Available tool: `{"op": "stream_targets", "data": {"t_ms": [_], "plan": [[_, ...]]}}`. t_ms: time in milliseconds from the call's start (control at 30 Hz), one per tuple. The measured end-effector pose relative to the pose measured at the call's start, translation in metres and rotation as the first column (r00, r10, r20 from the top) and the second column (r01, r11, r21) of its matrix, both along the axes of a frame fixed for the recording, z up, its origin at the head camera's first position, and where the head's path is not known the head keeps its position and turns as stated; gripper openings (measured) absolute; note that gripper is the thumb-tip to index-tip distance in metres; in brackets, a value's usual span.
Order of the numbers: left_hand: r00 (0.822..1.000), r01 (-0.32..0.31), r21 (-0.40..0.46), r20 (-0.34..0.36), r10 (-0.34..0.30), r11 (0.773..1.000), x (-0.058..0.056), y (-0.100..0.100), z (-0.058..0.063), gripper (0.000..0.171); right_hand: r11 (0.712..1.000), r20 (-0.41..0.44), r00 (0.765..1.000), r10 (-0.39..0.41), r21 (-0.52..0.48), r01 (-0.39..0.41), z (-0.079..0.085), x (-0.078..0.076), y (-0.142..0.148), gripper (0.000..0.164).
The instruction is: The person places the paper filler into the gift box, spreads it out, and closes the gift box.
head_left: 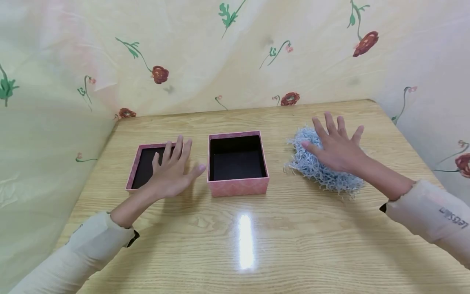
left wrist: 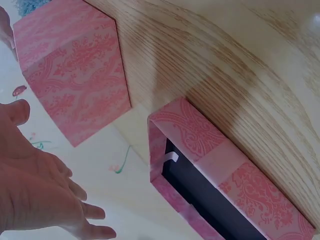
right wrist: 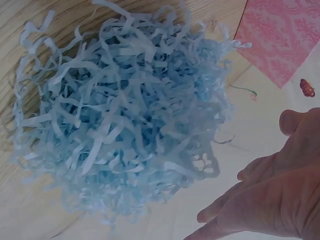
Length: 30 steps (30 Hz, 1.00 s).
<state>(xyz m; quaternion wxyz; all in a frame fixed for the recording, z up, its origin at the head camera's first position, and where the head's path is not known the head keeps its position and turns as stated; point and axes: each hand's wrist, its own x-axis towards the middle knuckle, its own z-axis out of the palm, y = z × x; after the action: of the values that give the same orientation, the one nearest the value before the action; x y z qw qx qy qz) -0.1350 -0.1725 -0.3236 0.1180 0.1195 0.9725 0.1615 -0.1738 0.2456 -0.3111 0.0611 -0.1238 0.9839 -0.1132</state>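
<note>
A pink patterned box (head_left: 238,188) with a black inside stands open at the middle of the table. To its left lies the shallow pink lid (head_left: 134,169), dark inner side up, showing a small white tab in the left wrist view. My left hand (head_left: 170,175) is spread over the lid's right part, thumb toward the box, holding nothing. On the right sits a loose heap of light blue shredded paper (head_left: 312,167). Over that heap my right hand (head_left: 338,149) hovers with fingers fanned out, and in the right wrist view a gap shows between hand (right wrist: 270,185) and paper.
The wooden table (head_left: 205,245) has a bright light reflection near its front. Behind it and along both sides hangs a pale cloth (head_left: 205,61) printed with red flowers and green stems. Long pale sleeves cover both forearms.
</note>
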Motion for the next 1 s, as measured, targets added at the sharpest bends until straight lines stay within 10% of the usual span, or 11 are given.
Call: {"op": "stream_targets", "data": {"t_ms": [1000], "plan": [[0.999,-0.01,0.232,-0.044,0.021,0.973,0.019,0.024,-0.001,0.094,0.991,0.112,0.985,-0.13,0.043,0.126,-0.01,-0.027,0.044,0.097]]}}
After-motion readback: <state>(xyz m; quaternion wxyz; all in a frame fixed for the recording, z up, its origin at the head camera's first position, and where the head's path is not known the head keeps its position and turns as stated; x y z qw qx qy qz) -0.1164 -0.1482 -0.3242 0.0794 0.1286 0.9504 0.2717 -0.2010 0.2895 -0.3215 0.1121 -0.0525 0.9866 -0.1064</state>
